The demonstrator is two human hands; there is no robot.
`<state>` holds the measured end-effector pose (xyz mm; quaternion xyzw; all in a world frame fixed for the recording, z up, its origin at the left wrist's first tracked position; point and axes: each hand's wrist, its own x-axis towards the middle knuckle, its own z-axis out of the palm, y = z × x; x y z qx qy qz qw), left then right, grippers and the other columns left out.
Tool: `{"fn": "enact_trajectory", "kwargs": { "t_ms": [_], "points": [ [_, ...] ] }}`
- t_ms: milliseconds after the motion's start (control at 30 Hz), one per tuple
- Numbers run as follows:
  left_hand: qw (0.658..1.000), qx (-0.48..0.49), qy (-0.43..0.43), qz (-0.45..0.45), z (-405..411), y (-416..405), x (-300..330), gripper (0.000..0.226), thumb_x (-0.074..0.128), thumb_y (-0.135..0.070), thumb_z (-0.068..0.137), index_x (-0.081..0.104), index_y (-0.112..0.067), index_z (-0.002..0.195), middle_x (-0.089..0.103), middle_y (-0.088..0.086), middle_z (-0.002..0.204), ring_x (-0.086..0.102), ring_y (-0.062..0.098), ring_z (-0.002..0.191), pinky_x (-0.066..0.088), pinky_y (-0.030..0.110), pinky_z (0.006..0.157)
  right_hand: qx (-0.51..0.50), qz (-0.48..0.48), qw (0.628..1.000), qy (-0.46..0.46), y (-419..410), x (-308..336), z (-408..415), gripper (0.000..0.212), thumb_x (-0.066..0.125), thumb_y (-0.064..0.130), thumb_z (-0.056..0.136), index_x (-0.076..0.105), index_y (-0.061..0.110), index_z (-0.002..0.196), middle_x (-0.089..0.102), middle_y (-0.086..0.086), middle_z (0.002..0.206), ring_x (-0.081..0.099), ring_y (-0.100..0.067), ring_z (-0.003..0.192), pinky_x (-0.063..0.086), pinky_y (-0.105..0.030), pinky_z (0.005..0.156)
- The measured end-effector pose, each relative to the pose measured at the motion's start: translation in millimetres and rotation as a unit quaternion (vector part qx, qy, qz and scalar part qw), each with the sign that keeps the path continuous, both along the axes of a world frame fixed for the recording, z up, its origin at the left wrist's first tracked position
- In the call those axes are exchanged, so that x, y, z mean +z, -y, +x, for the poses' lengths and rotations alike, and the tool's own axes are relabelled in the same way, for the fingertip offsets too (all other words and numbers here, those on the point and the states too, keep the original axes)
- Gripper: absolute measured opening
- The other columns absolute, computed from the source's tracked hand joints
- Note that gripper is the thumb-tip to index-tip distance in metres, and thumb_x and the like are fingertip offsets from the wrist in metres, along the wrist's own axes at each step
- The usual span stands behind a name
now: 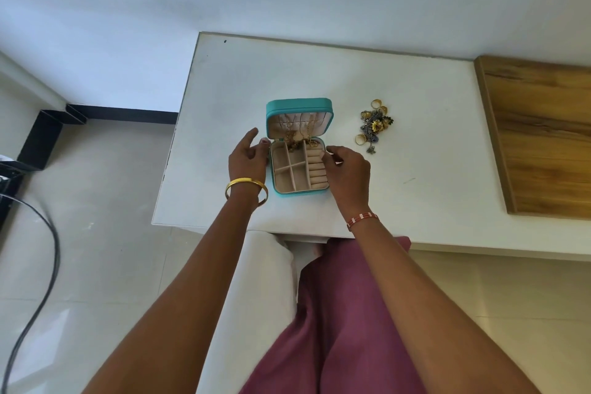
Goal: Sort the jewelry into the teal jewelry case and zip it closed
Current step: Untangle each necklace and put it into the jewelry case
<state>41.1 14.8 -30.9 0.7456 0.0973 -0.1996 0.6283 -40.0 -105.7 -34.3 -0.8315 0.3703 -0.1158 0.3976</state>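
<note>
Single head cam, wide-angle, looks down & fwd at table, close.

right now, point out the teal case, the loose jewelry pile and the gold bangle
teal case [299,105]: head view, on the raised lid's outer rim
loose jewelry pile [374,125]: head view, on the tangled middle of the pile
gold bangle [244,183]: head view, on the band's upper edge at the left wrist

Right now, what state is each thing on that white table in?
Teal zip-up jewelry case: open, lid upright, gold chains hanging inside the lid.
Beige ring rolls: bare.
Loose pile of rings and earrings: unsorted, beside the case.
Left hand: open, at the case's side.
Right hand: fingertips at the case's rim.
</note>
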Motion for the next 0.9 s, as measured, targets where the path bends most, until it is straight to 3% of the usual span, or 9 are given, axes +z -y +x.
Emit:
{"fn": "enact_trajectory", "kwargs": {
  "t_ms": [133, 467, 600, 733, 833, 900],
  "points": [
    [0.998, 0.043, -0.027, -0.027, -8, -10, 1, 0.037, 0.049, -0.013, 0.093, 0.049, -0.008, 0.129, 0.063, 0.016, 0.115, 0.061, 0.022, 0.097, 0.048, 0.039, 0.098, 0.009, -0.002, 1.0, -0.003, 0, 0, -7, 0.031, 0.055, 0.018, 0.091, 0.062, 0.002, 0.117, 0.068, -0.014, 0.111, 0.064, -0.021, 0.098, 0.034, -0.004, 0.07],
    [0.995, 0.102, 0.016, -0.019, -42, -14, 13, 0.022, 0.049, -0.013, 0.092, 0.062, -0.006, 0.109, 0.064, 0.009, 0.098, 0.062, 0.022, 0.091, 0.052, 0.03, 0.081, 0.015, 0.003, 1.0, 0.02, 1, 10, -28, 0.025, 0.055, 0.011, 0.09, 0.065, 0.002, 0.112, 0.068, -0.013, 0.109, 0.064, -0.02, 0.097, 0.035, -0.005, 0.071],
    [0.997, 0.077, 0.023, -0.022, -60, 1, 14, 0.012, 0.051, -0.011, 0.091, 0.062, -0.013, 0.093, 0.065, 0.01, 0.085, 0.063, 0.026, 0.079, 0.054, 0.036, 0.08, -0.011, 0.009, 1.0, 0.021, 12, 9, -43, 0.022, 0.058, 0.011, 0.088, 0.067, 0.002, 0.107, 0.07, -0.012, 0.105, 0.064, -0.019, 0.093, 0.036, -0.009, 0.074],
    [0.998, 0.028, 0.016, -0.046, -73, 25, 15, 0.015, 0.049, -0.006, 0.09, 0.064, -0.007, 0.089, 0.059, 0.003, 0.066, 0.055, 0.012, 0.055, 0.051, 0.029, 0.065, -0.043, 0.001, 0.999, 0.02, 33, 5, -54, 0.02, 0.058, 0.008, 0.087, 0.068, 0.001, 0.103, 0.07, -0.015, 0.1, 0.064, -0.022, 0.09, 0.034, -0.008, 0.07],
    [0.999, -0.01, 0.004, -0.052, -80, 45, 17, 0.017, 0.046, -0.004, 0.091, 0.063, 0.0, 0.094, 0.058, 0.002, 0.067, 0.053, 0.014, 0.059, 0.049, 0.027, 0.063, -0.063, -0.012, 0.998, 0.016, 50, 0, -54, 0.018, 0.059, 0.006, 0.086, 0.068, 0.0, 0.1, 0.07, -0.017, 0.098, 0.064, -0.025, 0.089, 0.034, -0.01, 0.069],
    [0.998, -0.033, 0.003, -0.054, -81, 57, 18, 0.017, 0.045, -0.003, 0.091, 0.061, -0.007, 0.09, 0.058, 0.001, 0.067, 0.053, 0.013, 0.061, 0.048, 0.026, 0.065, -0.058, -0.032, 0.998, 0.004, 61, -5, -50, 0.019, 0.058, 0.006, 0.086, 0.068, 0.002, 0.102, 0.069, -0.017, 0.097, 0.063, -0.024, 0.088, 0.036, -0.014, 0.072]
  ]
}}
